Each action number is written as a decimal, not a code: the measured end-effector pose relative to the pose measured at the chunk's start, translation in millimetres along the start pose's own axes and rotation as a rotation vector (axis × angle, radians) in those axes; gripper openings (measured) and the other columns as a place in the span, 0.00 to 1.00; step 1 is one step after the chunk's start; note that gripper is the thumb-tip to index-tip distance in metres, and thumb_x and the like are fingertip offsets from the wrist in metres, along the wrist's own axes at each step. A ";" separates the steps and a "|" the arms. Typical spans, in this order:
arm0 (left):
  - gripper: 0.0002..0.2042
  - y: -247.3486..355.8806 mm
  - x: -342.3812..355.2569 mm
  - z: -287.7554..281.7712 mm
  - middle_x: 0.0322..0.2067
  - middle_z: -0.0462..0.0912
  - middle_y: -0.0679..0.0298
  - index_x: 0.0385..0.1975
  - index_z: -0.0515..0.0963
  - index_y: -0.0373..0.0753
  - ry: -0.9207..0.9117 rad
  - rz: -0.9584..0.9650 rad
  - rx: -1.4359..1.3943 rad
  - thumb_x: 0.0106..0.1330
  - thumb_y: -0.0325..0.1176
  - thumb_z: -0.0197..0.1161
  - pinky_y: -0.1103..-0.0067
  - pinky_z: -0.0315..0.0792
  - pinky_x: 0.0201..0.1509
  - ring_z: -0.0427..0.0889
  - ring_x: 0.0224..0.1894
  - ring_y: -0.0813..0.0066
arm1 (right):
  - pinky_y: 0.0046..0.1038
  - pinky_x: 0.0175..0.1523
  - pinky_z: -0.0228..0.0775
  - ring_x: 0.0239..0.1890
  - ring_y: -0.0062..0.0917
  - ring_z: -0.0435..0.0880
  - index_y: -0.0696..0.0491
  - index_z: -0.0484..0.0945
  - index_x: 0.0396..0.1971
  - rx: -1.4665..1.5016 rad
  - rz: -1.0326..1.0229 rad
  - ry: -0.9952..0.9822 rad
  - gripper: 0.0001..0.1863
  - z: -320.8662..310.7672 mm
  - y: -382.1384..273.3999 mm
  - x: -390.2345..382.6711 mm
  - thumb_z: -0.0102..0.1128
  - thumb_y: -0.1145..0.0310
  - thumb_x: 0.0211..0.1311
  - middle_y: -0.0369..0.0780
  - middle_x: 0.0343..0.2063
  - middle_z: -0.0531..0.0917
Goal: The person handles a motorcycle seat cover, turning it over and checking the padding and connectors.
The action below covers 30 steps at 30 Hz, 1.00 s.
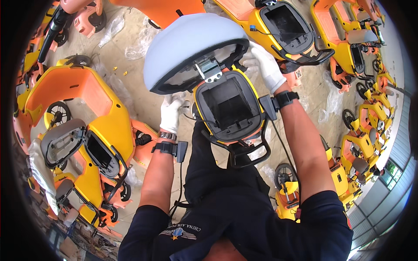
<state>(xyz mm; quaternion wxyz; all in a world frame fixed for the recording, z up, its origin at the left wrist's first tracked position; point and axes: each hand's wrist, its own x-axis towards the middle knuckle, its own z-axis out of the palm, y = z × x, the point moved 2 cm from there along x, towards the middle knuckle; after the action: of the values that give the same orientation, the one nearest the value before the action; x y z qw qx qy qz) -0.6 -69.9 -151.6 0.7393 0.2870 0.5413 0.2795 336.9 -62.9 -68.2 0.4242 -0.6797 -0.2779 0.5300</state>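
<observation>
At the left, a yellow-and-orange scooter (111, 111) stands on the floor, well apart from the person's hands. Next comes the left grip (171, 114), gloved in white, its fingers bent just below the lower-left end of the grey seat (196, 48), beside a thin black cable (198, 120); whether it pinches the cable or is empty, I cannot tell. The seat is tipped up on its metal bracket (211, 71), beyond the dark storage bin (237, 127), its long axis slanting from lower left to upper right between the hands. It lies beyond the left grip and directly left of the right grip (263, 65), which looks the nearer: those gloved fingers are at the seat's right end, though whether they close on the rim is hidden.
</observation>
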 end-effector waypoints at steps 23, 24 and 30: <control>0.18 -43.7 52.0 48.6 0.13 0.76 0.64 0.17 0.78 0.34 0.448 -0.222 0.350 0.60 0.43 0.66 0.75 0.68 0.23 0.75 0.17 0.78 | 0.40 0.49 0.72 0.39 0.49 0.82 0.59 0.83 0.35 -0.852 0.101 -0.015 0.24 12.5 108.5 73.6 0.59 0.50 0.54 0.55 0.31 0.83; 0.16 -47.7 41.7 54.6 0.15 0.77 0.62 0.19 0.78 0.34 0.374 -0.104 0.501 0.59 0.42 0.66 0.74 0.70 0.25 0.77 0.19 0.75 | 0.40 0.49 0.72 0.39 0.49 0.82 0.60 0.83 0.35 -0.788 0.085 -0.038 0.25 14.0 107.9 73.4 0.58 0.50 0.54 0.56 0.31 0.83; 0.06 -3.4 52.0 143.4 0.27 0.81 0.55 0.31 0.79 0.38 0.001 0.949 1.087 0.56 0.31 0.67 0.69 0.75 0.35 0.81 0.29 0.56 | 0.39 0.53 0.71 0.43 0.49 0.80 0.52 0.82 0.43 -0.755 0.041 -0.238 0.22 4.7 111.0 80.6 0.56 0.52 0.56 0.53 0.37 0.83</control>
<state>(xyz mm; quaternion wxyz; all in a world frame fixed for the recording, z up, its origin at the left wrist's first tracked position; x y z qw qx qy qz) 150.9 -52.1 -151.6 0.2906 0.8182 0.4213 0.2618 347.3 -48.9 -204.3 0.0986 -0.7271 -0.4868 0.4739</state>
